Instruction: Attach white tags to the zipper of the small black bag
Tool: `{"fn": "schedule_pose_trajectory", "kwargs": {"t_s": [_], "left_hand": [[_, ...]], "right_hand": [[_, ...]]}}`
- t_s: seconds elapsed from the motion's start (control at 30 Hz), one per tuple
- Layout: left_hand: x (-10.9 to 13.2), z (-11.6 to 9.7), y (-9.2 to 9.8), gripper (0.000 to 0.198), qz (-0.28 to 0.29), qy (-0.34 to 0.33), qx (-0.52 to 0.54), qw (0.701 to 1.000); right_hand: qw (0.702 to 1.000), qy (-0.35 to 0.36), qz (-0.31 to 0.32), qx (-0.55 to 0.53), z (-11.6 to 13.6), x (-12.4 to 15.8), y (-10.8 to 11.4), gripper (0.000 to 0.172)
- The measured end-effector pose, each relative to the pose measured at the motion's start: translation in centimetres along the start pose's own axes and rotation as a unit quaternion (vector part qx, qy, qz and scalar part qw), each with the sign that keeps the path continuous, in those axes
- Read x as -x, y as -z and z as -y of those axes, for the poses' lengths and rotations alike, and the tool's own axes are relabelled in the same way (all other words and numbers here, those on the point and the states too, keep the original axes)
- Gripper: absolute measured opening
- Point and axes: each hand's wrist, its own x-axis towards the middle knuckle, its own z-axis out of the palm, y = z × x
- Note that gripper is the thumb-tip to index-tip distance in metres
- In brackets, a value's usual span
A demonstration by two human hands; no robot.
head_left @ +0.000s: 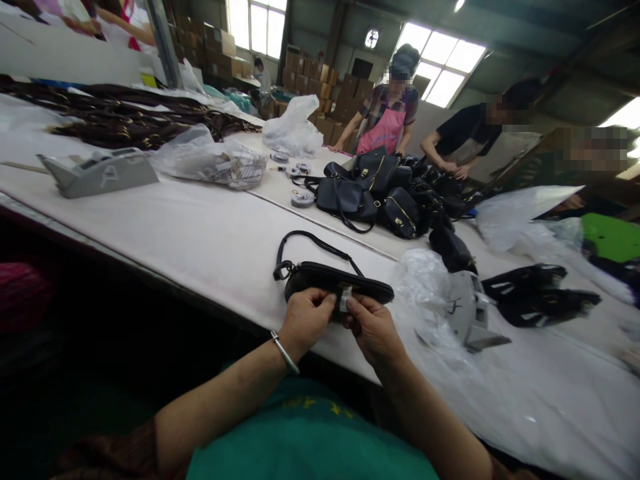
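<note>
A small black bag (340, 283) with a thin strap lies flat near the front edge of the white table (200, 233). My left hand (306, 321), a metal bangle on its wrist, pinches at the bag's near edge. My right hand (373, 328) pinches a small pale tag or piece of tape (345, 299) against the same edge. Both hands are closed, fingertips almost touching.
A grey tape dispenser (100, 173) sits far left, another (470, 310) right of my hands beside clear plastic bags (425, 280). A heap of black bags (390, 193) lies mid-table, with tape rolls (303, 198) nearby. Three people work at the far side. Cardboard boxes are stacked behind.
</note>
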Motion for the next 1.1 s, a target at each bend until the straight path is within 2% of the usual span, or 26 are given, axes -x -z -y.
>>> {"fn": "schedule_pose_trajectory", "kwargs": {"t_s": [0.13, 0.43, 0.77, 0.93, 1.1], "left_hand": [[0.1, 0.4, -0.3, 0.025, 0.038, 0.071, 0.096, 0.992], [-0.4, -1.0, -0.8, 0.029, 0.035, 0.134, 0.196, 0.971], [-0.4, 0.7, -1.5, 0.022, 0.025, 0.063, 0.202, 0.977], [0.4, 0.5, -1.7, 0.020, 0.029, 0.042, 0.237, 0.970], [0.5, 0.2, -1.3, 0.019, 0.023, 0.036, 0.188, 0.981]], "right_hand": [[1.000, 0.001, 0.008, -0.002, 0.0, 0.1, 0.0, 0.023], [1.000, 0.002, 0.011, 0.004, 0.4, -0.1, -0.3, 0.023], [1.000, 0.002, 0.001, -0.002, 0.1, 0.0, -0.2, 0.025], [1.000, 0.011, -0.008, -0.004, -0.2, 0.0, -0.3, 0.023], [0.999, 0.029, -0.019, 0.038, -0.3, 0.1, -0.1, 0.023]]}}
